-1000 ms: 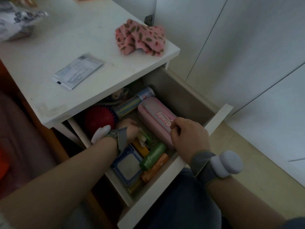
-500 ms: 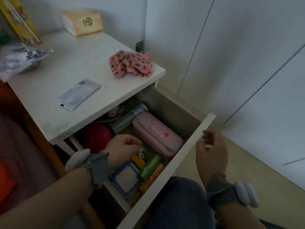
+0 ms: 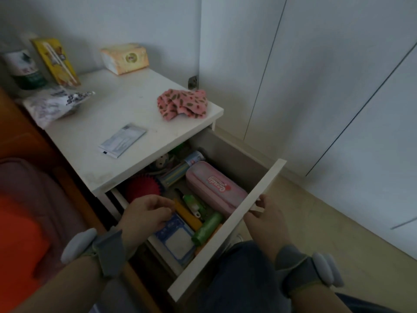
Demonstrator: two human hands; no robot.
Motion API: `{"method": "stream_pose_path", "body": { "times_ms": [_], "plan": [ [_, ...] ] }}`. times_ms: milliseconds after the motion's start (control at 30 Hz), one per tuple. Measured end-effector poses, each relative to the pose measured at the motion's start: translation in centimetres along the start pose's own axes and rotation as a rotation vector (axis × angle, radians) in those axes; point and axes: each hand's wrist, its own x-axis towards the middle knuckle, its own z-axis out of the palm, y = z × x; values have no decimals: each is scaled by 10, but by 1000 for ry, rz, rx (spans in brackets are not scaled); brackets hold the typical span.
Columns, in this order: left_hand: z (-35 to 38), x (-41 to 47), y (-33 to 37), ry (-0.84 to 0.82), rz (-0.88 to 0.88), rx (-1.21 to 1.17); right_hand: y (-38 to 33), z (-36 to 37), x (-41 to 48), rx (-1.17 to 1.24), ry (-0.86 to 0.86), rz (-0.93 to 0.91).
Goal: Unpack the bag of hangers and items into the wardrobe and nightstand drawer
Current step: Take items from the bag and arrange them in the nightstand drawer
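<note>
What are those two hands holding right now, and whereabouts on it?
The right hand pinches the white drawer front near its top edge. The left hand hangs loosely curled, holding nothing visible.

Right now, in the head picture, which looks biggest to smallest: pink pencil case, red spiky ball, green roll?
1. pink pencil case
2. red spiky ball, partly hidden, so less sure
3. green roll

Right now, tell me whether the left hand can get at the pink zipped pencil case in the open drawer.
Probably yes. The left hand is over the white drawer, near the pink zipped pencil case, which lies on top with nothing covering it. The right hand only grips the drawer front.
</note>
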Motion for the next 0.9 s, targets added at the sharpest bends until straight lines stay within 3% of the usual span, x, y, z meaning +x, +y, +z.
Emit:
{"method": "stream_pose_path", "body": {
  "times_ms": [700, 900],
  "plan": [
    [-80, -15, -19, 139, -6, -199, -50, 64, 31, -23, -199, -125],
    [-89, -13, -12, 214, 32, -220, -60, 86, 62, 91, -446, 31]
  ]
}}
